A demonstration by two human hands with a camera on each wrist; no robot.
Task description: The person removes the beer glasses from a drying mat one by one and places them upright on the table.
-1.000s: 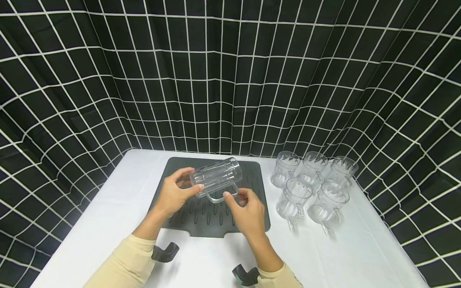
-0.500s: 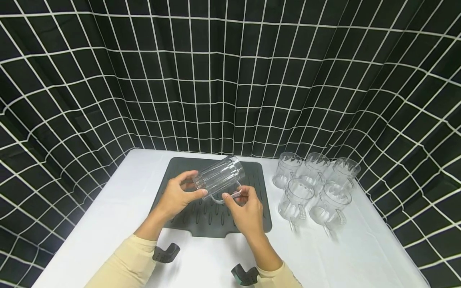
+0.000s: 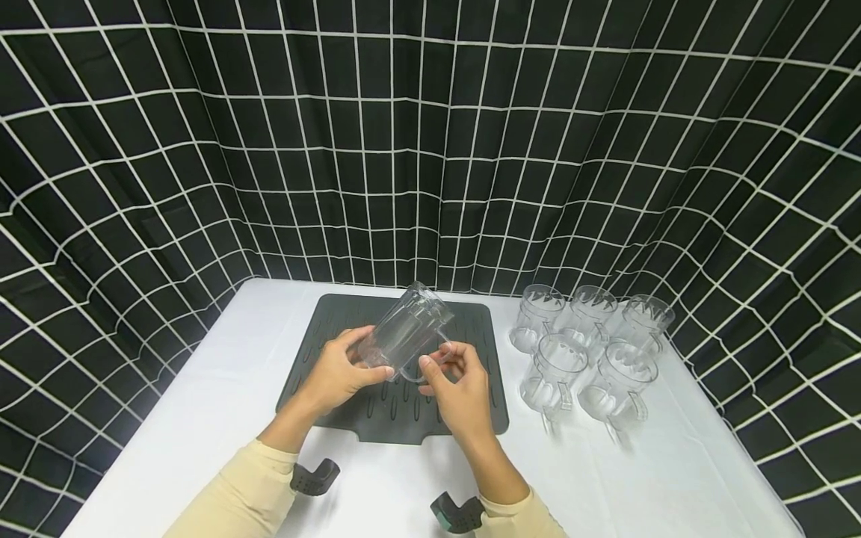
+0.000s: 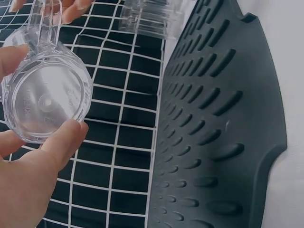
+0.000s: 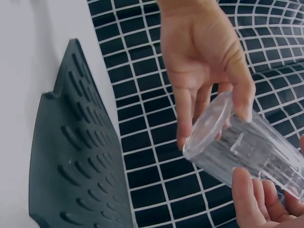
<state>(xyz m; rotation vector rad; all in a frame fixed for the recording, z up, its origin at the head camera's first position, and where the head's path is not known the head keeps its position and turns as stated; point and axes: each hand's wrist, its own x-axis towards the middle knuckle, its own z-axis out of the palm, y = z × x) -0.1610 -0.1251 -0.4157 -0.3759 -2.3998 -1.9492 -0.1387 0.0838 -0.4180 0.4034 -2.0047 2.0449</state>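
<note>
In the head view, a clear plastic mug (image 3: 406, 329) is held tilted above a dark grey drying mat (image 3: 397, 418). My left hand (image 3: 343, 370) grips the mug's lower left end, thumb on the near side and fingers on the far side. The handle is pinched by my right hand (image 3: 460, 388) between thumb and fingers. The left wrist view shows the round base of the mug (image 4: 47, 102), with faint raised marks, near the fingers of my left hand (image 4: 38, 175). From the right wrist, the mug (image 5: 251, 147) lies between both hands.
Several similar clear mugs (image 3: 558, 359) stand upright, close together, on the white table (image 3: 679, 463) to the right of the mat. A black curtain (image 3: 430, 149) with a white grid rises behind the table and at both sides.
The mug has been tipped up more steeply, its far end swinging up and to the left. Both hands keep their hold, and the left hand has shifted slightly right and down.
</note>
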